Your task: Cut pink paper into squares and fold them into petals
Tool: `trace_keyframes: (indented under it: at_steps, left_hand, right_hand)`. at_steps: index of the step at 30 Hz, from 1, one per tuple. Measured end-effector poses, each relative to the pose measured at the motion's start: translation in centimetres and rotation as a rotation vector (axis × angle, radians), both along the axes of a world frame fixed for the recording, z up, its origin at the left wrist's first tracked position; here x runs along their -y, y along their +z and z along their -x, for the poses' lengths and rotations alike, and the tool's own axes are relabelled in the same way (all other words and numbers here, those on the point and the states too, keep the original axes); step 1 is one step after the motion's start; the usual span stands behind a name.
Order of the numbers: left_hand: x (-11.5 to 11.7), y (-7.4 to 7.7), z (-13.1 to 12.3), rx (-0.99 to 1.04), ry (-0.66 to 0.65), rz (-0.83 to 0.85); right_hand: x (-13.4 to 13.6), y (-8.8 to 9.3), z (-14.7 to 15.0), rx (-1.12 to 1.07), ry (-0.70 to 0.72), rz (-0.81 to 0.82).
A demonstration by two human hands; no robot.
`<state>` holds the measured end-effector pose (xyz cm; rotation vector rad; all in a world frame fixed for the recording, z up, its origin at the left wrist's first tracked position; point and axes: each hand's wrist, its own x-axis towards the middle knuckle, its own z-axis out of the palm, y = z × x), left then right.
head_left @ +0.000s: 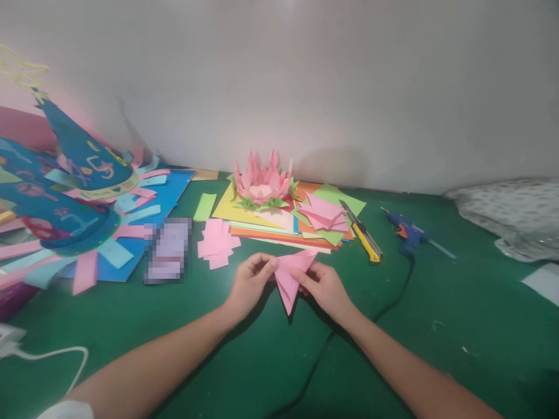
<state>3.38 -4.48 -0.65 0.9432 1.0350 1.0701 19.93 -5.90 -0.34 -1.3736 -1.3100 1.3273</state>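
You're at a paper-craft workspace, home or classroom hobby table by the look of it. Evidence: green mat-covered table (437,302) against a plain wall, stack of coloured paper sheets (266,224) at the far centre with a finished pink paper lotus (262,183) on top. Yellow utility knife (364,237) and blue glue gun (404,230) lie to the right of the stack. Far left: decorated blue paper cone hats (82,157) with pink and light-blue fringe strips. Small pink paper squares (216,244) sit near the stack.
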Motion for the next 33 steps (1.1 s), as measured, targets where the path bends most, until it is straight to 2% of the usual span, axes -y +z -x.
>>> trace_keyframes:
  at_steps: [5,24,33]
  left_hand:
    - [-0.10,0.24,0.19,-0.004,0.046,0.003]
    - [-0.04,0.26,0.23,-0.065,0.084,-0.009]
    - [-0.16,0.37,0.01,0.038,0.053,-0.029]
  right_hand:
    - [-0.02,0.23,-0.01,0.008,-0.009,0.013]
    - [-0.09,-0.47,-0.02,-0.027,-0.012,0.001]
    - [-0.05,-0.23,-0.09,0.042,-0.027,-0.046]
